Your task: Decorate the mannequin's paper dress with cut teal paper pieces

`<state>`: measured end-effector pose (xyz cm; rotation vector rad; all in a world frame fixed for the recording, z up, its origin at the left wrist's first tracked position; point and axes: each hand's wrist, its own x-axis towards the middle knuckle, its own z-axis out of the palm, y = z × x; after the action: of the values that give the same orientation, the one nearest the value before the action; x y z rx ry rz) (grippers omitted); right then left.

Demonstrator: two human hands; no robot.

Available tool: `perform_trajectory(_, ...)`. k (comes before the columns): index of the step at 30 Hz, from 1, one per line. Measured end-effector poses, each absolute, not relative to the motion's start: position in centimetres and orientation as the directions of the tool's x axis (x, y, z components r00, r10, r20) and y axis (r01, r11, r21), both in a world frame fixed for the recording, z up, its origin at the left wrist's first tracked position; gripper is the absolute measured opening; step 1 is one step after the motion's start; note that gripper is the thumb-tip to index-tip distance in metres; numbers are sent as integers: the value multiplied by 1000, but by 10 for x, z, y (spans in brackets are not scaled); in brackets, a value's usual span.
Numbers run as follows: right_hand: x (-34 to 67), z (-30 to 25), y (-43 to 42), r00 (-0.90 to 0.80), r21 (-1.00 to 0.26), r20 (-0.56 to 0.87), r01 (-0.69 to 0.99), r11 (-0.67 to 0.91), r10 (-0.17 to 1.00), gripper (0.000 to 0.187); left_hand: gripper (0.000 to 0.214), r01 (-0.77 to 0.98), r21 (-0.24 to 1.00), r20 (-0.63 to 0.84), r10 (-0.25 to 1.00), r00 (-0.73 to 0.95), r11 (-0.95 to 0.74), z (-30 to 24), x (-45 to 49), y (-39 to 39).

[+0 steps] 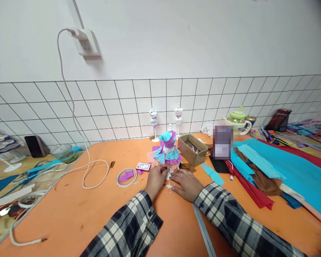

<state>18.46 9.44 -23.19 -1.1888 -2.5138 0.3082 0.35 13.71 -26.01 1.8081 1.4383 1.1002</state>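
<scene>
A small white piece [170,174], paper or cloth, lies on the orange tabletop between my hands. My left hand [155,179] is closed, with thumb and fingers pinched at its left edge. From the other side my right hand [187,184] reaches in with its fingers stretched out low, tips at the piece's right edge. White-handled scissors [171,188] rest on the table just below, beside my right thumb; their blades are partly hidden. Directly behind my hands stands a mini dress form [168,147] in a purple and turquoise ruffled dress.
An open cardboard box [194,151] sits right of the dress form. Two bare-stemmed mini dress forms stand by the wall. A roll of white tape [126,177] and a small red-white box [143,167] lie left. Crepe paper sheets [289,160] and a phone [221,142] occupy the right.
</scene>
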Motion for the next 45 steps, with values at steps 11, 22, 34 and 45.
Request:
perform_trajectory(11, 184, -233, 93, -668, -368, 115, 659, 656, 736, 67, 15, 490, 824, 297, 953, 51, -283, -257, 4, 136)
perform_trajectory(22, 185, -229, 93, -619, -378, 206, 664, 645, 758, 53, 14, 471, 832, 305, 951, 53, -293, -250, 5, 133)
perform_trajectory(34, 185, -235, 94, -708, -373, 123, 617, 693, 696, 67, 13, 522, 809, 299, 954, 33, -271, -255, 6, 136)
perform_trajectory(45, 186, -235, 95, -632, -356, 149, 683, 638, 760, 60, 14, 551, 797, 293, 956, 8, -249, -249, 3, 134)
